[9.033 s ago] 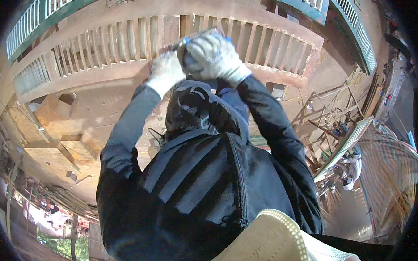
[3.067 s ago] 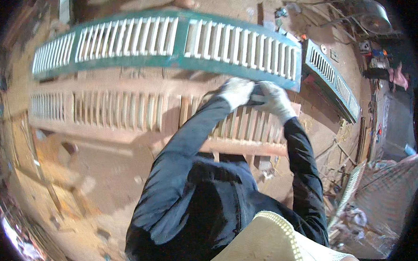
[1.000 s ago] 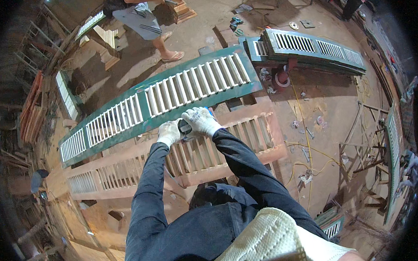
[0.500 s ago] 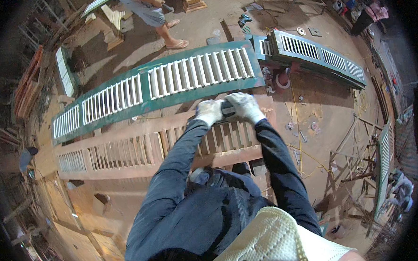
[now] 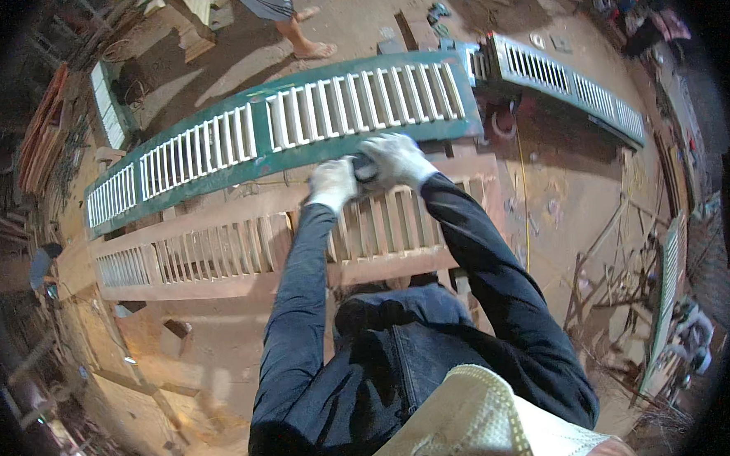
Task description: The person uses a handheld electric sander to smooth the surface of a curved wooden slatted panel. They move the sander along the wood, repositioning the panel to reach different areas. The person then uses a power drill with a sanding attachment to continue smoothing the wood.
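Both of my gloved hands close around a small dark hand tool [image 5: 365, 170], its exact kind hidden by the fingers. My left hand [image 5: 332, 184] grips its left side, and my right hand [image 5: 398, 160] wraps over its right side. The tool is at the far long rail of a reddish-brown louvered shutter panel [image 5: 211, 287], above the right-hand section of slats. Just beyond lies a longer green louvered panel [image 5: 261, 128] with pale slats, close to my knuckles.
More green louvered panels [image 5: 576, 89] lie stacked at the far right. A yellow cord [image 5: 526, 211] runs over the floor to my right. Beyond the panels stands a person's bare leg [image 5: 301, 41]. Wooden frames [image 5: 617, 235] clutter the right side, and planks [image 5: 46, 133] lean at left.
My hands and the tool have slid left along the panel's far rail. The view has shifted slightly, and the person beyond now shows nearer the upper edge.
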A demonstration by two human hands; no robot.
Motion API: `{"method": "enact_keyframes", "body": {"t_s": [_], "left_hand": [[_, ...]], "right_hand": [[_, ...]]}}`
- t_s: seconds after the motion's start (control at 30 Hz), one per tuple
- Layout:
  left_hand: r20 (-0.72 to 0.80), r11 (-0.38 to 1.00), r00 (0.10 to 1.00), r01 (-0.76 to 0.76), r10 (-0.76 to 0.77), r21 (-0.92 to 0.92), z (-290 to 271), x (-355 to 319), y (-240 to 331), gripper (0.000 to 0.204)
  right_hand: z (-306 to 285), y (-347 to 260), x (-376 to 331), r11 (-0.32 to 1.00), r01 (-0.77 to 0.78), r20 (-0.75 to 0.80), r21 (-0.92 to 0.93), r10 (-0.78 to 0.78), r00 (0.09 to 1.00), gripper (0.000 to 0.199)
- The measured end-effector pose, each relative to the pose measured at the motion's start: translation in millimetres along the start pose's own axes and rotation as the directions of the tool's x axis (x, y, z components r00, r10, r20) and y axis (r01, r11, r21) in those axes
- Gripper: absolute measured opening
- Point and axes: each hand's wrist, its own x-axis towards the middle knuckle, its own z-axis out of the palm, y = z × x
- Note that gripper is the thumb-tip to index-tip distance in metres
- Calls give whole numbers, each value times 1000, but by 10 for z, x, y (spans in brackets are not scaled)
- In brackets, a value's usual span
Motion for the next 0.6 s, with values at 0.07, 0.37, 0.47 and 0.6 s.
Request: {"method": "enact_keyframes", "body": {"t_s": [0.07,0.37,0.47,0.6], "left_hand": [[162,986,974,149,-160,78,-138,-154,-299,32],[131,921,947,243,-293,303,329,-583,-1938,50],[192,924,928,259,-319,282,22,-348,-1003,63],[178,978,971,132,-160,161,70,-55,-327,56]], "right_hand": [[306,-165,291,987,162,-166,-10,-161,973,60],[814,-1094,940,947,271,-197,174,-237,951,43],[828,-695,634,961,219,-280,168,-167,945,43],[344,-130,83,976,66,-130,206,-39,991,57]]}}
